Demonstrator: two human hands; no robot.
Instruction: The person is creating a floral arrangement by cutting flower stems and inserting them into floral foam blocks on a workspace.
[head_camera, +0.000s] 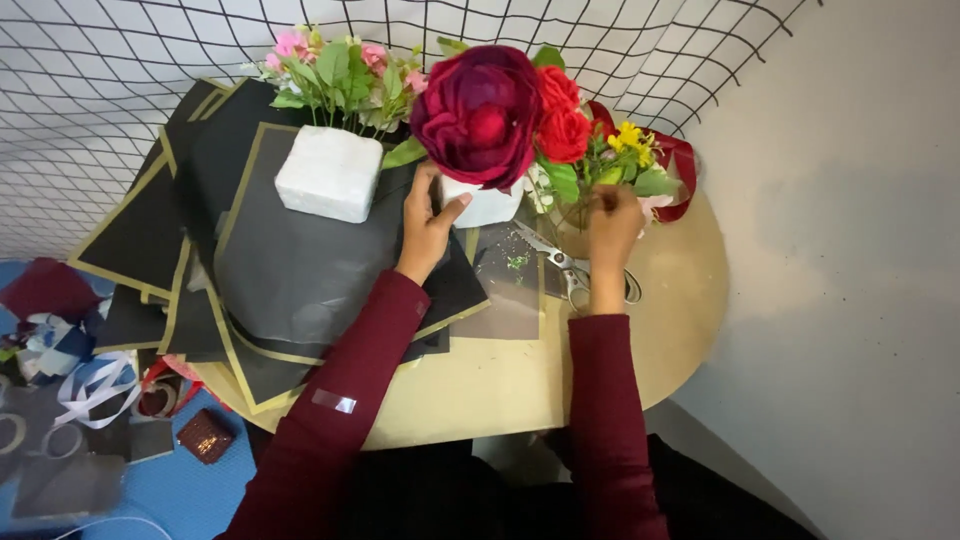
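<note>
Fingers of your left hand curl around the white foam block under the big dark red flower. Right hand reaches forward, fingers pinched on green stems. Scissors lie on the bench between both forearms.

Florist's craft corner: flowers, wrapping paper, ribbons
</note>
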